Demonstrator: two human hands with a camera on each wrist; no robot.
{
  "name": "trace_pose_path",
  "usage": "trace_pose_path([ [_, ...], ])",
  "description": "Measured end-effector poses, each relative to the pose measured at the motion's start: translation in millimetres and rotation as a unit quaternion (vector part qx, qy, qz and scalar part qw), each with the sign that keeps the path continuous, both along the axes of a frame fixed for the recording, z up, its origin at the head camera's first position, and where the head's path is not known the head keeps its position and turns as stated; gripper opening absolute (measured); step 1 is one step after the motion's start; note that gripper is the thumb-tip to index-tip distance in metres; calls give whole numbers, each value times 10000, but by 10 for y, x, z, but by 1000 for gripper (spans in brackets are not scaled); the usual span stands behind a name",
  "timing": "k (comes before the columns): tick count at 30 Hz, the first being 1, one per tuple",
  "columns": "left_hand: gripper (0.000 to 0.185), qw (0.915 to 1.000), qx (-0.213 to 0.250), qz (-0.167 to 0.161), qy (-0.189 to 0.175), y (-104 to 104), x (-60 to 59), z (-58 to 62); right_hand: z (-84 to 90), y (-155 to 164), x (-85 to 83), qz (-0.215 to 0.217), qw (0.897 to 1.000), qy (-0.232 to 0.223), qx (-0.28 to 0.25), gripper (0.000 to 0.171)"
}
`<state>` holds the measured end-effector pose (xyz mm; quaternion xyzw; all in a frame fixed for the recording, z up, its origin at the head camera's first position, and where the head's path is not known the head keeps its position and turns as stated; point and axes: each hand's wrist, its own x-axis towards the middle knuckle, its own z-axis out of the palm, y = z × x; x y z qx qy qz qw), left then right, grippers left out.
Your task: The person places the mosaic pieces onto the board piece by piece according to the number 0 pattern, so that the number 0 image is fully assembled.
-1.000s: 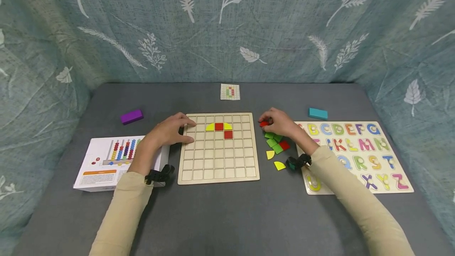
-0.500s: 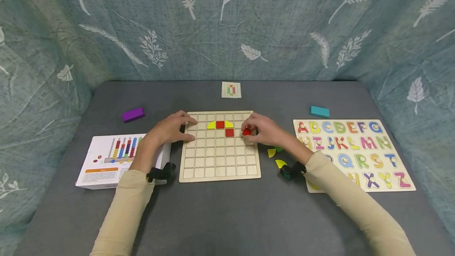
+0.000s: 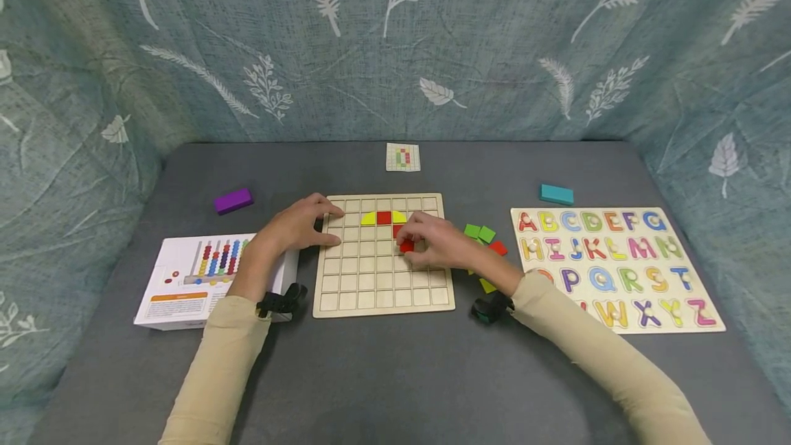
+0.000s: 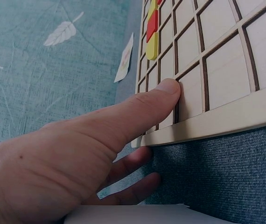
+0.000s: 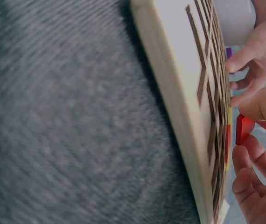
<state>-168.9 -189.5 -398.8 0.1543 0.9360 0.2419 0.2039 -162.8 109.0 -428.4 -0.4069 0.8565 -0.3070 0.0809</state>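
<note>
Abacus box (image 3: 185, 279): white, at the far left of the table (image 3: 383, 369), just beside the left forearm.
Purple block (image 3: 233, 201): lies apart, behind the box.
Left hand (image 3: 295, 226): rests on the left edge of the grid board (image 3: 383, 290); fingers straight, thumb flat on a cell near the rim, nothing in its grip. It sits where it sat a second ago, bracing the board.
Placed tiles: two yellow quarter-rounds (image 3: 368, 219) flank a red square (image 3: 384, 218) in the second row; another red one below is mostly hidden by the fingers.
Red tile (image 3: 406, 246): pinched in the right hand's grip, now over the middle cells of the board, close above or touching the wood; I cannot tell which.
Right hand (image 3: 432, 246): a second ago it was at the loose pile, then crossing the right edge; I judge the tile about to be set under the red column.
Loose tiles: green (image 3: 479, 232), red (image 3: 498, 248) and yellow (image 3: 487, 286) pieces right of the board.
Alphabet puzzle (image 3: 618, 266): far right, untouched.
</note>
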Motion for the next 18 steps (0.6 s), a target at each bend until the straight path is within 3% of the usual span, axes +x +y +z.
trace_pose_path([
  [13, 56, 10000, -36, -18, 37, -5, -14, 7, -21, -77, -24, 171, 9997, 31, 194, 13],
  [18, 56, 10000, -13, -42, 29, -9, -18, 1, -40, -106, -37, 256, 9989, 274, 282, 12],
])
